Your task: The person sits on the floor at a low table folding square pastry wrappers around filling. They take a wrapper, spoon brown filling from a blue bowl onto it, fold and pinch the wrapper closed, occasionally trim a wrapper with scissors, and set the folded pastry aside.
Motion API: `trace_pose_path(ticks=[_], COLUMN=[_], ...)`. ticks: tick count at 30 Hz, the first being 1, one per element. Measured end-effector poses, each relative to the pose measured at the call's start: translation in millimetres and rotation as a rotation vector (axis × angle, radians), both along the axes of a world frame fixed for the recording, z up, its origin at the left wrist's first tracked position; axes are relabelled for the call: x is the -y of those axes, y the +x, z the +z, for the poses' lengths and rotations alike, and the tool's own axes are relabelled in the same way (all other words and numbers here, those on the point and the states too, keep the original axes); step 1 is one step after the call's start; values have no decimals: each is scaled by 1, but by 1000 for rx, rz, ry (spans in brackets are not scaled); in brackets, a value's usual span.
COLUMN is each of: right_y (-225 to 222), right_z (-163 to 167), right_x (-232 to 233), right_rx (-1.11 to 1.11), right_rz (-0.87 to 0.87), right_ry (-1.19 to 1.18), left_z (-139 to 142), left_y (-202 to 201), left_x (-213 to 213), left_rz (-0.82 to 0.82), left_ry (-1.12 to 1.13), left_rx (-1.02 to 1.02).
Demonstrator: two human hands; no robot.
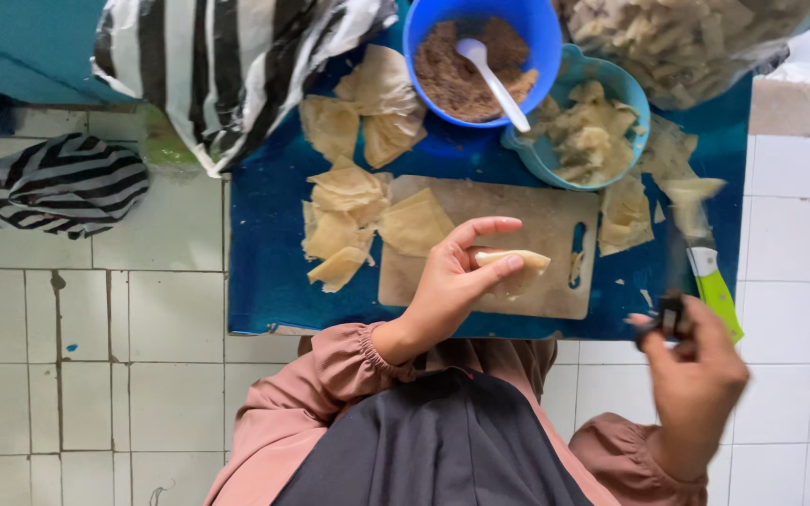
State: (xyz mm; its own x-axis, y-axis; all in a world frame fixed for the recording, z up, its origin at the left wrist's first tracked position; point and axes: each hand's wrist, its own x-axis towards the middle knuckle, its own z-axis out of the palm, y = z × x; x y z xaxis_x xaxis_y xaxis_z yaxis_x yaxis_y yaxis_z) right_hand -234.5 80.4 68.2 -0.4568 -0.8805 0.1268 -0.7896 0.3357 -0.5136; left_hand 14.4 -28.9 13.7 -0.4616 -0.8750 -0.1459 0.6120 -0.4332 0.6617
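My left hand [452, 281] pinches a small rolled pale dough piece [517, 260] between thumb and fingers, just above a wooden cutting board [527, 217]. My right hand [696, 375], blurred with motion, grips a dark thin tool [675, 281] that reaches up toward a strip of dough wrapper [691, 201]; it hovers beside a green-handled knife [716, 286]. A blue bowl [536, 37] of brown filling with a white spoon [494, 80] stands beyond the board. A light blue bowl [637, 94] beside it holds folded pieces.
Loose yellow wrappers [349, 211] lie on the low blue table [264, 244] left of the board. A striped bag [227, 56] and striped cloth [58, 183] are at the left. A clear bag of pieces [686, 37] sits top right. White tiled floor [86, 356] surrounds.
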Motion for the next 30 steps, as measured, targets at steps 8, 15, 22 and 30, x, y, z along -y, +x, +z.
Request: trace_pose_path(ticks=[8, 15, 22, 30], right_y=[0, -13, -17, -9], right_z=[3, 2, 0, -4], right_x=[29, 20, 24, 23], right_rx=[-121, -174, -253, -205], right_rz=[151, 501, 535, 537], right_ry=[70, -26, 31, 51], left_z=[-7, -6, -1, 1], left_y=[-38, -50, -48, -38], left_x=[3, 4, 2, 1], left_rz=[41, 25, 15, 6], left_ry=[17, 7, -5, -24], left_rx=[72, 157, 144, 148])
